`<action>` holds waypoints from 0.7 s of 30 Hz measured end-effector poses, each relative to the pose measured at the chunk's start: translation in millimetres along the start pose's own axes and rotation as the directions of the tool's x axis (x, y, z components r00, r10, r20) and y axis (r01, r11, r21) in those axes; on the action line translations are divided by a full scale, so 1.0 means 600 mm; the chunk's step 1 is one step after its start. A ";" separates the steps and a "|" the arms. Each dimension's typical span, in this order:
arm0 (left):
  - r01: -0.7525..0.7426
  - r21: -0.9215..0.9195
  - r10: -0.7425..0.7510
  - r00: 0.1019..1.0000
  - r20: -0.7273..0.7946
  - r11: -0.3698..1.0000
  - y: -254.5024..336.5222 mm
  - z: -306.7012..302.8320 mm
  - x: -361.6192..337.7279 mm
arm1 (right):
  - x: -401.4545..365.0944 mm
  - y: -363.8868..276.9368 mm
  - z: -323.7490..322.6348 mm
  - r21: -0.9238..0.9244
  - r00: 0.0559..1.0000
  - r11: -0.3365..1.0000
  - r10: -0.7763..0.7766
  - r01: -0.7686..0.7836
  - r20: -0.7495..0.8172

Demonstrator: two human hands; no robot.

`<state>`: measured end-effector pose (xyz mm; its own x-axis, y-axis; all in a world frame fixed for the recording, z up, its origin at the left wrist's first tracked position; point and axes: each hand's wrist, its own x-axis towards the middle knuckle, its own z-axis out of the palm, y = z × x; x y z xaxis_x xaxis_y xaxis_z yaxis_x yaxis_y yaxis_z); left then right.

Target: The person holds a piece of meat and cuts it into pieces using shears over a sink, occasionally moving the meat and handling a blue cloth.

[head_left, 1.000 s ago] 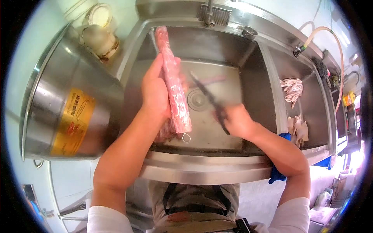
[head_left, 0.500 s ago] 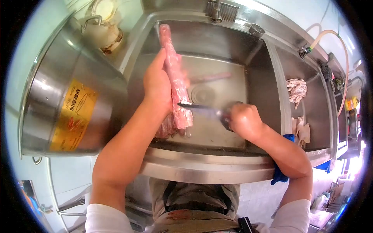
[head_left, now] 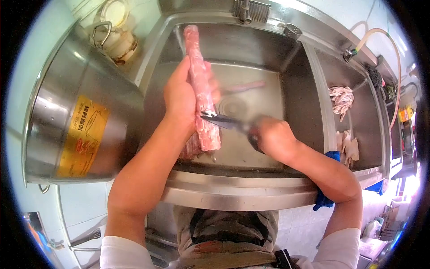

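A long pink piece of meat [head_left: 204, 92] lies upright along the palm of my left hand [head_left: 180, 96], whose fingers wrap round its far side above the large sink basin. My right hand [head_left: 274, 139] is closed on the handles of black scissors [head_left: 224, 119]. The scissor blades are slightly apart, with their tips at the meat's surface below its middle. More reddish meat [head_left: 190, 147] lies under the lower end of the long piece. A thin pinkish strip [head_left: 244, 86] rests on the basin floor near the drain.
A tall steel pot [head_left: 114, 125] with a yellow label stands left of the sink [head_left: 242, 193]. The right basin holds pale strips [head_left: 341, 99] and flat pale pieces [head_left: 348, 147]. A blue cloth [head_left: 323, 200] hangs over the front edge. Behind are a tap [head_left: 246, 12] and a hose [head_left: 396, 49].
The scissors have moved slightly up along the meat, and their blades now show apart. My right hand has shifted a little left. The meat has moved only slightly.
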<state>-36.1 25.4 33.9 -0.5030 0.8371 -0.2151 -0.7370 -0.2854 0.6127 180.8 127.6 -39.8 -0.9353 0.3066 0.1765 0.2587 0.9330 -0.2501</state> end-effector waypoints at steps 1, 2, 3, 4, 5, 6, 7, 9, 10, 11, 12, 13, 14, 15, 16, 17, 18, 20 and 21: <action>0.004 0.001 -0.004 1.000 0.005 1.000 0.001 -0.001 0.000 | 0.000 0.001 -0.002 0.006 1.000 1.000 0.002 -0.002 0.001; -0.011 0.013 0.012 1.000 -0.019 1.000 0.003 0.000 0.002 | 0.001 0.003 -0.003 0.013 1.000 1.000 0.002 -0.002 0.003; -0.026 0.027 0.028 0.999 -0.044 0.999 0.005 0.000 0.002 | 0.001 0.006 -0.002 0.056 1.000 0.998 0.013 -0.013 -0.012; -0.043 0.042 0.045 0.997 -0.069 0.998 0.007 0.001 0.003 | 0.002 0.012 -0.001 0.099 0.999 0.995 0.024 -0.021 -0.027; -0.045 0.020 0.046 0.997 -0.061 0.999 0.008 0.005 0.002 | 0.002 0.015 -0.002 0.142 0.999 0.989 0.033 -0.027 -0.041; -0.050 -0.004 0.050 0.997 -0.055 0.999 0.011 0.010 0.000 | 0.003 0.016 -0.006 0.190 0.999 0.981 0.042 -0.038 -0.021; -0.057 -0.028 0.055 0.997 -0.052 0.998 0.013 0.011 -0.002 | 0.005 0.014 -0.011 0.240 0.999 0.970 0.048 -0.047 0.002; -0.036 -0.033 0.036 0.999 0.025 0.999 0.014 0.004 0.003 | 0.004 0.008 -0.016 0.255 1.000 0.967 0.004 -0.010 0.023; -0.024 -0.030 0.026 0.998 0.064 0.999 0.014 0.001 0.004 | 0.003 0.004 -0.016 0.219 0.999 0.975 -0.042 0.038 0.016; -0.020 -0.041 0.022 0.998 0.057 0.999 0.014 0.000 0.004 | 0.001 0.000 -0.016 0.185 0.996 0.979 -0.085 0.081 0.011; -0.014 -0.053 0.017 0.998 0.052 0.998 0.014 0.004 0.001 | 0.001 -0.003 -0.021 0.192 0.995 0.979 -0.088 0.076 0.054; -0.007 -0.066 0.011 0.999 0.049 0.998 0.014 0.006 0.000 | 0.001 -0.004 -0.019 0.156 0.995 0.984 -0.089 0.083 0.038; 0.000 -0.070 0.004 0.998 0.067 0.998 0.013 0.004 0.001 | 0.000 -0.005 -0.018 0.120 0.996 0.989 -0.090 0.087 0.023; 0.008 -0.074 -0.002 0.996 0.085 0.997 0.013 0.001 0.002 | -0.001 -0.005 -0.016 0.082 0.996 0.993 -0.092 0.091 0.008; 0.017 -0.078 -0.009 0.994 0.105 0.997 0.012 -0.001 0.002 | -0.003 -0.005 -0.013 0.046 0.996 0.996 -0.082 0.081 0.017; 0.014 -0.066 -0.009 0.996 0.084 0.998 0.012 0.001 0.002 | -0.005 -0.004 -0.009 0.008 0.997 0.997 -0.074 0.074 0.025; 0.011 -0.054 -0.008 0.998 0.062 0.998 0.011 0.004 0.000 | -0.006 -0.003 -0.004 -0.030 0.997 0.997 -0.067 0.068 0.035; -0.001 -0.050 0.002 1.000 0.025 0.999 0.009 0.010 -0.004 | -0.008 0.005 0.006 0.006 0.997 0.997 -0.082 0.082 0.009; -0.011 -0.056 0.011 1.000 0.009 0.998 0.010 0.012 -0.005 | -0.007 0.006 0.007 0.023 0.996 0.996 -0.091 0.091 -0.006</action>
<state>-35.9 24.5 43.6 -0.5070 0.8382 -0.2010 -0.7558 -0.3202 0.5712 184.4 129.2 -45.5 -0.9536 0.2216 0.2039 0.1668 0.9524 -0.2551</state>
